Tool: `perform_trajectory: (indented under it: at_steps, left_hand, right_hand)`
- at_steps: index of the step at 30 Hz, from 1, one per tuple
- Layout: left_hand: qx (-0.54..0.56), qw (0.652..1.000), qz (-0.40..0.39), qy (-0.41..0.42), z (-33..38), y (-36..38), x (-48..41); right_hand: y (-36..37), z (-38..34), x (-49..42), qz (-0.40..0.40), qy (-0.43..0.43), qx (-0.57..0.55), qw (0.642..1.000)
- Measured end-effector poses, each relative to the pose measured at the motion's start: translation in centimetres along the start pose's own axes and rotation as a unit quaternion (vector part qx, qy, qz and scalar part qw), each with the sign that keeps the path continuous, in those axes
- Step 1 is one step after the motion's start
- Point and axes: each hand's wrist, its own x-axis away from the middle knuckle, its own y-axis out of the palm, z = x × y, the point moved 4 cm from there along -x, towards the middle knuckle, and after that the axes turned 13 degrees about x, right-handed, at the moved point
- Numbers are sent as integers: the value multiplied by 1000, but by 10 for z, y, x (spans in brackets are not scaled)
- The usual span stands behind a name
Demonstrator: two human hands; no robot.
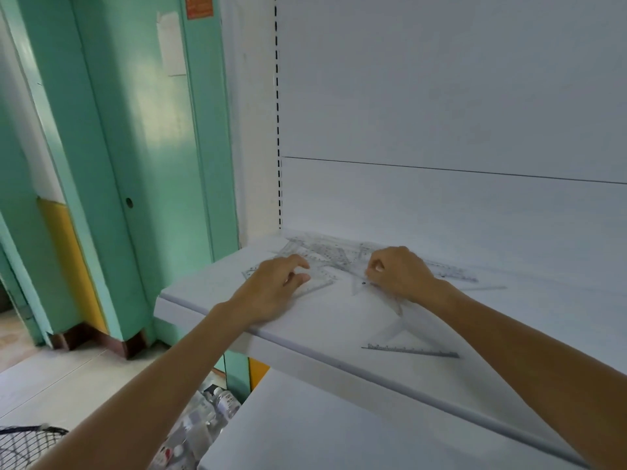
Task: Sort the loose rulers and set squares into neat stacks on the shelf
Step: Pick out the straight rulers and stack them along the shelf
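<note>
Two holds: left hand (271,290) on crosswise ruler (320,285) (right hand (402,276), rear-pointing set square (412,351))

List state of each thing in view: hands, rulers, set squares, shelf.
left hand: fingers curled on the clear ruler
clear ruler: flat, near shelf's left end
right hand: pinches corner of large set square
large set square: scaled edge near shelf front
loose pile: overlapping, unsorted, at the back
long ruler: flat, behind right hand
shelf: no neat stacks yet

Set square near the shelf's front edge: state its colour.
Clear plastic set square, dark scale markings; head view.
</note>
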Motion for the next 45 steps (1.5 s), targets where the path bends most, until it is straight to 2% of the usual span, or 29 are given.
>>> perform_trajectory:
  at_steps: [3,6,8,12,15,18,22,25,31,35,42,45]
  left_hand:
    - [11,1000,14,1,0,-5,4]
    - [16,999,40,-16,-1,-13,7]
    - [-14,999,28,-12,-1,-15,10]
    - [-50,998,8,47,9,-18,16]
    - [-73,994,24,80,21,-19,17]
    - [-65,993,1,98,32,-6,15]
    - [-43,989,3,141,56,17,11]
    - [2,987,-2,160,79,41,10]
    - [68,972,-118,193,128,102,18]
    - [105,964,-147,194,154,135,18]
    - [95,953,-159,240,196,179,24]
    - [83,956,-156,233,206,191,22]
  right_hand:
    - [-8,-13,1,41,17,-108,993]
    - [-16,-22,4,53,47,-243,967]
    - [-23,-25,7,64,55,-261,962]
    - [-38,-30,19,141,13,-228,963]
    - [-42,-26,33,139,0,-221,965]
    - [-46,-16,51,122,2,-220,968]
    - [-53,8,88,114,38,-117,986]
    - [-56,36,126,97,89,-108,985]
    - [-71,90,196,71,160,-60,983]
    - [-80,117,238,91,228,-95,965]
    - [-100,165,288,118,260,-14,958]
    - [-103,188,295,123,275,10,954]
